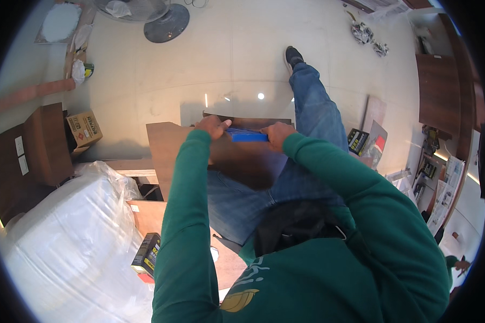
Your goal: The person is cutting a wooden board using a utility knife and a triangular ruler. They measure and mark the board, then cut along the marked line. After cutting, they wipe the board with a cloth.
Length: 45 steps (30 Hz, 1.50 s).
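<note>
My left hand (pixel 215 126) and my right hand (pixel 278 134) are closed on either end of a blue rectangular object (pixel 249 137) with a slim top edge, held crosswise over my lap; I cannot make out what it is. Around and under it is a dark brown sheet or board (pixel 256 164), partly hidden by my hands and blurred at its lower part. A wider brown panel (pixel 161 151) stands just left, behind my left sleeve. My jeans-clad right leg (pixel 312 102) stretches out beyond my right hand.
A plastic-wrapped bulky item (pixel 70 237), cardboard box (pixel 83 129) and wooden cabinet (pixel 48 142) are at left, a fan base (pixel 166 24) ahead. Dark boxes (pixel 357 141) (pixel 146 253) lie on both sides. Wooden units (pixel 436 86) line the right; another hand (pixel 461 265) shows lower right.
</note>
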{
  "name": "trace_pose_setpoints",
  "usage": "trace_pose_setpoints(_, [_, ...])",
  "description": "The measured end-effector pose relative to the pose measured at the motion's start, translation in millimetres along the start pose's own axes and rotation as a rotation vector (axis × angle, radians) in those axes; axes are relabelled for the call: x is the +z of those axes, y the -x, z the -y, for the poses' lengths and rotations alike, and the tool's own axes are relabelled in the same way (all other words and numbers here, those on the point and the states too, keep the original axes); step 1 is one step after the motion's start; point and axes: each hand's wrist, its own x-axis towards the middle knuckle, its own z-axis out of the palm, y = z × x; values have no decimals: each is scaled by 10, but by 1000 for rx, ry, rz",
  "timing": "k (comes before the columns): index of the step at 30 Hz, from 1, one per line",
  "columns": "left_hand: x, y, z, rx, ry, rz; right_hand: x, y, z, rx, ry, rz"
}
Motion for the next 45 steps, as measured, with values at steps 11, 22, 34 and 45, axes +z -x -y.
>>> trace_pose_setpoints(11, [85,-228,127,-125,35,-3,46,-139,-59,-13,-2,-50])
trace_pose_setpoints(22, [60,157,-6,184,154,-107,-48,222,-76,0,66,-8])
trace_pose_setpoints(34, [199,-36,-4,124,50,-150,47,87,-136,38,5,-104])
trace_pose_setpoints(45, [17,-31,-195,-3,14,-12,8,-2,-168,59,34,-41])
